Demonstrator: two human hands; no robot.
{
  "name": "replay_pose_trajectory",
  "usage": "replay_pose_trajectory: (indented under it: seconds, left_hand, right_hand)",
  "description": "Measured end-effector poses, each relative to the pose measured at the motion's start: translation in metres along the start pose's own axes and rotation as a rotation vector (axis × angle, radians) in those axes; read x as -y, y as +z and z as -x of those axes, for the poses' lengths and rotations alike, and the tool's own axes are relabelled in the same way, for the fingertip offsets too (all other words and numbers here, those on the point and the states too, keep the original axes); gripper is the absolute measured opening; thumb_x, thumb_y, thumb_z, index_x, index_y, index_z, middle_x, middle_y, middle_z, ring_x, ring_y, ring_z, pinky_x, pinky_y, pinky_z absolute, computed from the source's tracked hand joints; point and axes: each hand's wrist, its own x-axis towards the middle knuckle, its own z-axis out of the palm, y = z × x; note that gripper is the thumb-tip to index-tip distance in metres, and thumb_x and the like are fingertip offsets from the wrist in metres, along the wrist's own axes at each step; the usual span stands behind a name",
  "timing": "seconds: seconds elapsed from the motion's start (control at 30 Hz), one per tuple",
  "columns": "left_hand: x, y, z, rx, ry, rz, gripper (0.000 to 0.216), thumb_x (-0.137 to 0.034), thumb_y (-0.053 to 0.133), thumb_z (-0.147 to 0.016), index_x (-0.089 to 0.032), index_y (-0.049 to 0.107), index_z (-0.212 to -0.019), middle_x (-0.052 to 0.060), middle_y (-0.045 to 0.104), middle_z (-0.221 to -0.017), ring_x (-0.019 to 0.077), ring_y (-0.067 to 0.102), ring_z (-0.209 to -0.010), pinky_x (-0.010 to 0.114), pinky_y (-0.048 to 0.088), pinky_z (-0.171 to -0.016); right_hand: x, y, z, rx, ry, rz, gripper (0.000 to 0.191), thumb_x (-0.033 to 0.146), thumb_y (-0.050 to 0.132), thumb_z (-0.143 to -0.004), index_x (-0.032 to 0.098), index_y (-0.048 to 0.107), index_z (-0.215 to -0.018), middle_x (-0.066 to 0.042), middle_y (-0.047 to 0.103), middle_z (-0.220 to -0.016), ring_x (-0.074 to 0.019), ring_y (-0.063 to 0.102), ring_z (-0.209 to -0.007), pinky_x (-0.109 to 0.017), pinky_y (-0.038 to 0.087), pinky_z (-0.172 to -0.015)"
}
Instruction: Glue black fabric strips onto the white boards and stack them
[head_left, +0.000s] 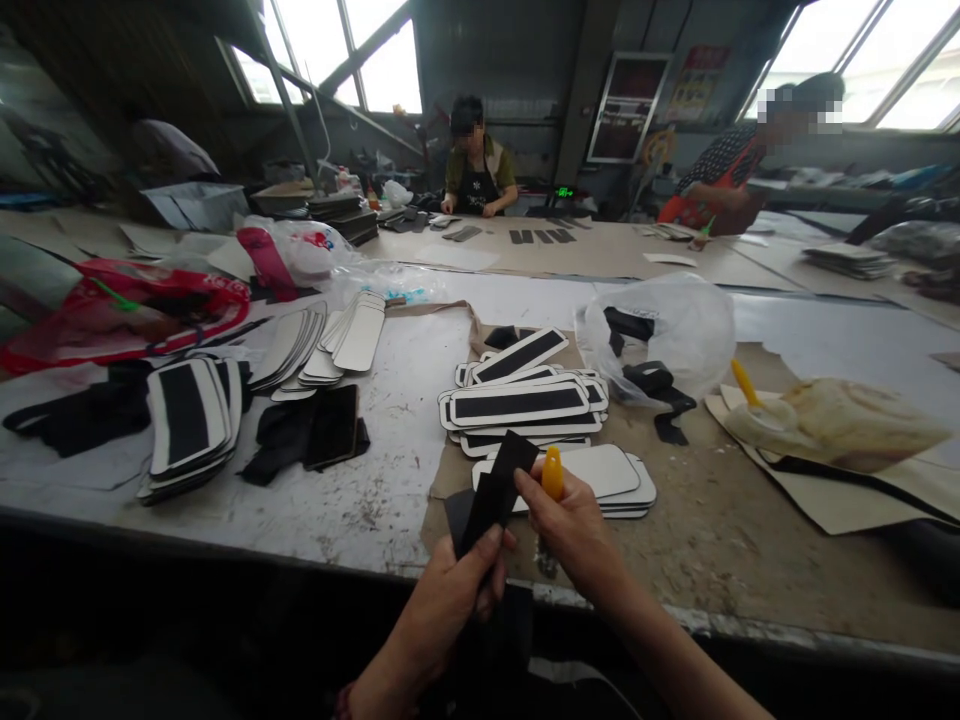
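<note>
At the near edge of the counter [390, 440], in front of the body: black strips [491, 495] held up at a slant between two hands. Left hand [457, 580] — grip closed on the lower part, thumb on top; it seems to serve as the steady support. Right hand [574, 525] — grip pinching the upper edge between thumb and fingers, so the strip ends presumably can be parted or lined up. One folded strip or several stepped pieces: cannot tell.

A yellow-handled tool [553, 472] stands upright within the right hand, handle up, smeared end down; probably tucked there so the fingertips are free without putting it aside. Its exact kind is unclear.

Just beyond the hands, plain white boards [619, 472] lie stacked flat; behind them, a heap of white-rimmed panels with black centres [521, 402]. Both piles rest on a brown sheet [675, 545], marked with pale smears; it likely shields the surface below. Within reach on the right, a clear plastic bag [705, 325] lies open with black pieces inside, one loose strip [670, 430] trailing from its mouth. A phone [331, 427] lies well apart, left.
</note>
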Motion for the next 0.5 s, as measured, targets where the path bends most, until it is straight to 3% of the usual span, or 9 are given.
replay_pose_trajectory:
  seconds: [0.07,0.17,0.27,0.4,0.5]
  left_hand:
    - [0.009,0.005,0.002,0.013,-0.014,-0.024,0.046,-0.061,0.058,-0.078,-0.015,0.060,-0.086,-0.005,0.045,-0.048,0.0070,0.031,-0.039,0.021,0.024,-0.040]
    - [0.028,0.011,0.005,0.051,-0.043,-0.063,0.052,-0.067,0.056,-0.076,-0.015,0.059,-0.082,-0.004,0.046,-0.046,0.0073,0.032,-0.037,0.022,0.023,-0.039]
    - [0.046,0.008,0.007,0.084,-0.076,-0.082,0.055,-0.069,0.054,-0.076,-0.015,0.059,-0.081,-0.004,0.044,-0.044,0.0071,0.030,-0.036,0.022,0.021,-0.039]
    - [0.048,-0.009,0.012,0.043,-0.120,-0.051,0.053,-0.068,0.057,-0.075,-0.015,0.059,-0.079,-0.006,0.042,-0.043,0.0064,0.029,-0.035,0.022,0.021,-0.038]
    - [0.029,-0.023,0.008,-0.140,-0.141,0.079,0.050,-0.064,0.064,-0.071,-0.015,0.058,-0.078,-0.008,0.037,-0.044,0.0050,0.025,-0.038,0.020,0.021,-0.038]
  right_hand:
    - [-0.002,-0.003,-0.001,-0.052,0.028,-0.040,0.039,0.055,0.066,-0.075,0.020,0.050,-0.067,0.007,0.041,-0.050,-0.0091,0.038,-0.043,-0.021,0.032,-0.038]
    - [0.002,-0.011,-0.007,-0.139,0.024,-0.136,0.038,0.055,0.069,-0.072,0.020,0.054,-0.075,0.002,0.056,-0.062,-0.0126,0.054,-0.054,-0.024,0.048,-0.049]
    - [0.016,-0.023,-0.015,-0.130,0.009,-0.234,0.036,0.053,0.067,-0.075,0.020,0.055,-0.081,-0.002,0.063,-0.074,-0.0155,0.061,-0.063,-0.028,0.054,-0.057]
    - [0.042,-0.050,-0.026,-0.119,-0.035,-0.231,0.035,0.049,0.071,-0.073,0.021,0.051,-0.078,0.003,0.056,-0.062,-0.0099,0.049,-0.046,-0.021,0.043,-0.040]
    - [0.059,-0.075,-0.030,-0.054,-0.014,-0.053,0.037,0.053,0.072,-0.071,0.020,0.054,-0.076,0.005,0.049,-0.054,-0.0081,0.040,-0.041,-0.019,0.033,-0.035]
